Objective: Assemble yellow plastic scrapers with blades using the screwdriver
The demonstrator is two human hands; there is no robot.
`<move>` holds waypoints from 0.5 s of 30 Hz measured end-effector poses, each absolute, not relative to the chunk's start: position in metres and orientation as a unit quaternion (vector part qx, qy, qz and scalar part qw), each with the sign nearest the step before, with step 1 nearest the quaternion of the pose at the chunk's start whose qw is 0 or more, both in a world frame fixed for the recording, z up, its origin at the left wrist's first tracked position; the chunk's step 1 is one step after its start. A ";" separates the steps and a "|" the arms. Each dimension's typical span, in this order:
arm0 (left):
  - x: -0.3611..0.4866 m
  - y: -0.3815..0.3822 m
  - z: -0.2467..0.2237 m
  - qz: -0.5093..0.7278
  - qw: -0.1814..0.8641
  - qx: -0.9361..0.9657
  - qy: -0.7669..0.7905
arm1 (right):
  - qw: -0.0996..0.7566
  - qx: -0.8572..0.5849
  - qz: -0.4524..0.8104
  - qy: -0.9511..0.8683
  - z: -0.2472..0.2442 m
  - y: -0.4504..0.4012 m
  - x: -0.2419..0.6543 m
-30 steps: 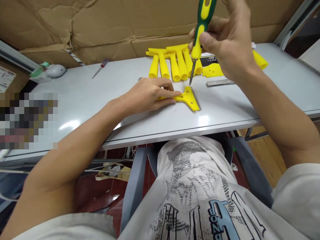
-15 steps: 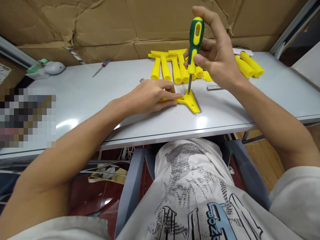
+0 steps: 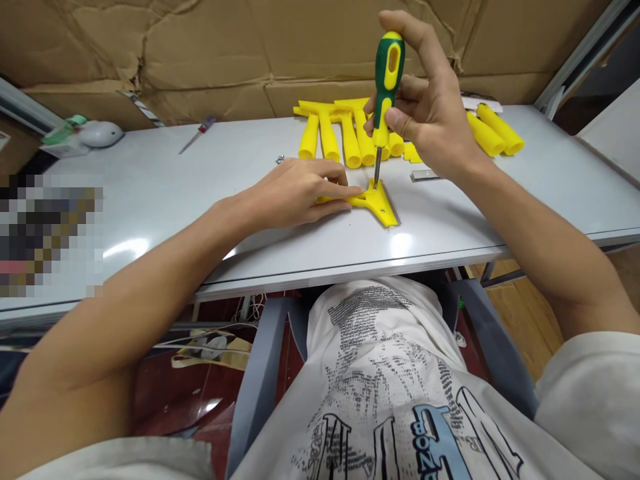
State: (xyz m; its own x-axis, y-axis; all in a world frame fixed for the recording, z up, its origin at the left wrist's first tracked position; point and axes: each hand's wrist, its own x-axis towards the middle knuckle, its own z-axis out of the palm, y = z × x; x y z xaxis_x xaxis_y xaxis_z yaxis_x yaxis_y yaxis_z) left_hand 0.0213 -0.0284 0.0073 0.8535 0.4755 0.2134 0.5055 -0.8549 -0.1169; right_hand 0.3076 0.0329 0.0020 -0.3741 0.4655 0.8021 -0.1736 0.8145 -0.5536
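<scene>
Flat on the white table lies a yellow scraper with a thin blade along its right edge. My left hand is closed around its handle and presses it down. A green and yellow screwdriver stands nearly upright in my right hand, gripped by thumb and fingers with the forefinger raised near its top. Its tip meets the scraper head at the upper hole; a screw there is too small to make out. A second small round spot shows lower on the head. Behind my hands are several yellow scraper handles.
Two yellow tubes and a metal blade strip lie to the right. Small screws sit beyond my left hand. Another screwdriver and a grey computer mouse are at the left. Cardboard lines the back.
The view has shifted slightly. Both hands keep their hold, and the screwdriver tip stays at the same spot on the scraper head.
</scene>
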 end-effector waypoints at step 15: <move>0.021 -0.029 0.007 -0.100 0.059 -0.959 -0.259 | 0.517 -0.096 0.271 -0.806 0.008 0.034 0.313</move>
State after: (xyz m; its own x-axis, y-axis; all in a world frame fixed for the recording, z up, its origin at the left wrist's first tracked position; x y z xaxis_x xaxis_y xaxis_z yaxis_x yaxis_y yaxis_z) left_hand 0.0210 -0.0287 0.0068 0.8457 0.4853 0.2221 0.5089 -0.8586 -0.0618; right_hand 0.3129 0.0336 0.0080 -0.4475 0.4356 0.7811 -0.1243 0.8346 -0.5366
